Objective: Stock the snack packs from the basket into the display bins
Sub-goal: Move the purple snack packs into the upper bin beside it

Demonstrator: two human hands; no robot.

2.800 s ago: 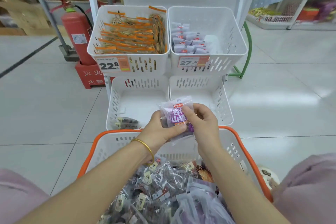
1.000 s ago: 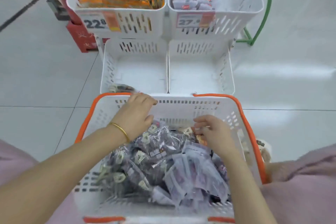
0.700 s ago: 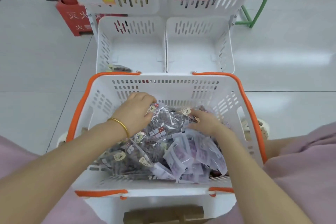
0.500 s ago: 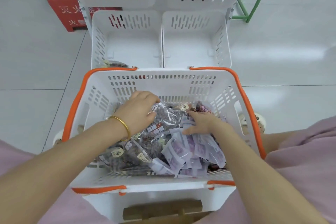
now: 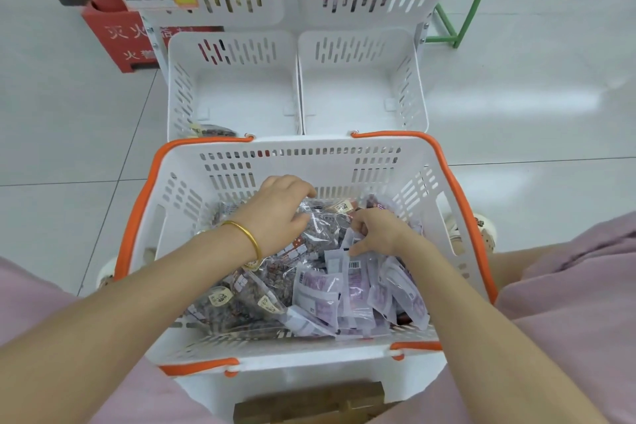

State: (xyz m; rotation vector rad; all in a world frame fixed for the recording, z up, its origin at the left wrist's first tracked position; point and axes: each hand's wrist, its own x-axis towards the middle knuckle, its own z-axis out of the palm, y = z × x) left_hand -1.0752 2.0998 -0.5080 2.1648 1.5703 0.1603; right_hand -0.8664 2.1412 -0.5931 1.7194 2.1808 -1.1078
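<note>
Inside basket [image 5: 344, 165] — left hand [image 5: 278, 213]: fingers curled round dark pack [image 5: 323, 231] | right hand [image 5: 378, 234]: fingers pinching purple pack [image 5: 339, 260]

Left hand [image 5: 279, 213], right hand [image 5: 378, 234] gripping snack packs [image 5: 321, 291], basket [image 5: 303, 169]

A pale tiled floor [image 5: 516, 113], crossed by thin grout lines, is seen. The white rack of display bins [image 5: 234, 45] is stood on it toward the far edge. A red box [image 5: 113, 41] is set just left of the rack and a green frame [image 5: 481, 0] just right.
</note>
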